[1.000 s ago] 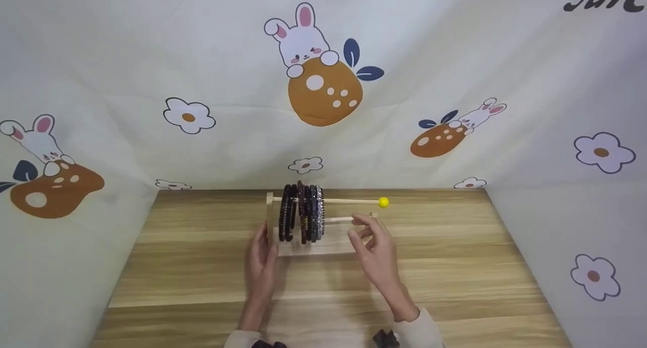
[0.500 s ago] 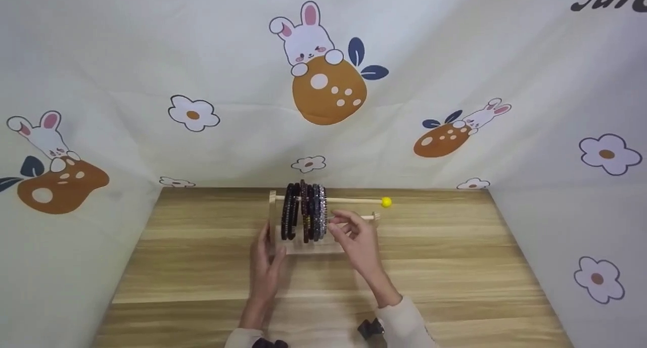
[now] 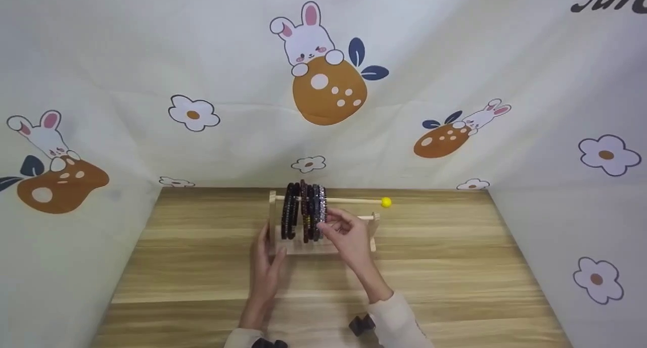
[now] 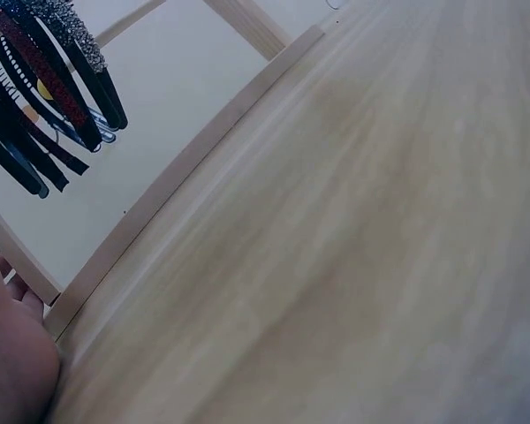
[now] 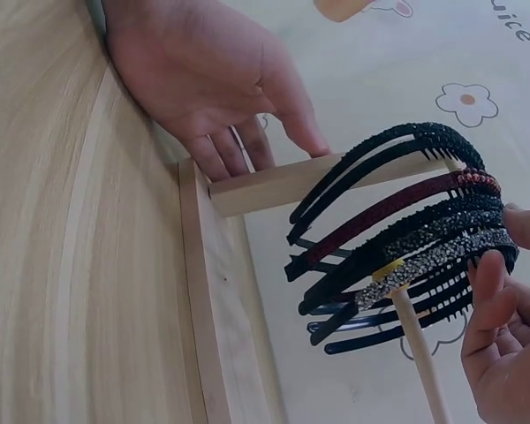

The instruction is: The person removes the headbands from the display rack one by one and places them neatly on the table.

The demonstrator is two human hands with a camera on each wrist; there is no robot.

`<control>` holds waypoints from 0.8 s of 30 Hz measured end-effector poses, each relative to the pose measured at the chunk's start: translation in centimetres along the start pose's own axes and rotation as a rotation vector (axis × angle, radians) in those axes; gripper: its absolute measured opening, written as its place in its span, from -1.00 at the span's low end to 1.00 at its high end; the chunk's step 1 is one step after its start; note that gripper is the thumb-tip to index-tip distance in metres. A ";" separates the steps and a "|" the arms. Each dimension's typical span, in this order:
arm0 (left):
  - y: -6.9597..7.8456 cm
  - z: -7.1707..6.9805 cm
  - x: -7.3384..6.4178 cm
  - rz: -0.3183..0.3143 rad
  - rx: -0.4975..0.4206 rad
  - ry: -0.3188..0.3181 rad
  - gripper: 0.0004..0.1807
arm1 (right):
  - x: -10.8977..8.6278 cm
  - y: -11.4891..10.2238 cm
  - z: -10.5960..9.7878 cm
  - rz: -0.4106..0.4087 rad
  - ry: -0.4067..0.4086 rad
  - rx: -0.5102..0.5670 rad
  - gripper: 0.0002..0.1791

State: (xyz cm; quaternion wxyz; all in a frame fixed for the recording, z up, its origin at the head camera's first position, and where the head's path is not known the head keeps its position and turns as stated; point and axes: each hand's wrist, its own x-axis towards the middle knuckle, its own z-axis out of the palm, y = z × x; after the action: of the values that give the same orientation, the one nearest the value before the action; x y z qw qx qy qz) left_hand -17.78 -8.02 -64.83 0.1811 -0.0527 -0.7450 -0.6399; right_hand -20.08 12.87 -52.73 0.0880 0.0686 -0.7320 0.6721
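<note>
Several dark, sparkly headbands hang side by side on a wooden rack with two horizontal rods. At the right end of the row is a silver glitter headband. My right hand pinches this one at its side, thumb in front and index finger behind. My left hand holds the rack's left end post, its thumb on one side and the fingers reaching behind, as the right wrist view shows. One dark red headband sits among the black ones.
A yellow ball caps the right end of the upper rod. The rack stands near the back edge of a wood-grain table. Pale cloth walls printed with rabbits and flowers close in the back and both sides.
My right hand has moved left from near the rack's right end to the silver headband, and its thumb and index finger have closed there. The left hand stays at the left post.
</note>
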 end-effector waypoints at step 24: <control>-0.1 -0.3 -0.1 0.006 -0.036 0.003 -0.23 | 0.0 -0.3 0.2 -0.029 0.014 0.005 -0.60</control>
State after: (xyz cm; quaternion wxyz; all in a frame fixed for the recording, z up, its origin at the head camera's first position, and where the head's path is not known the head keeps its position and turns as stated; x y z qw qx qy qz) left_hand -17.70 -8.30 -64.94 0.1831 -0.0570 -0.7328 -0.6529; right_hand -19.97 12.68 -52.43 0.1026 0.0747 -0.7287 0.6729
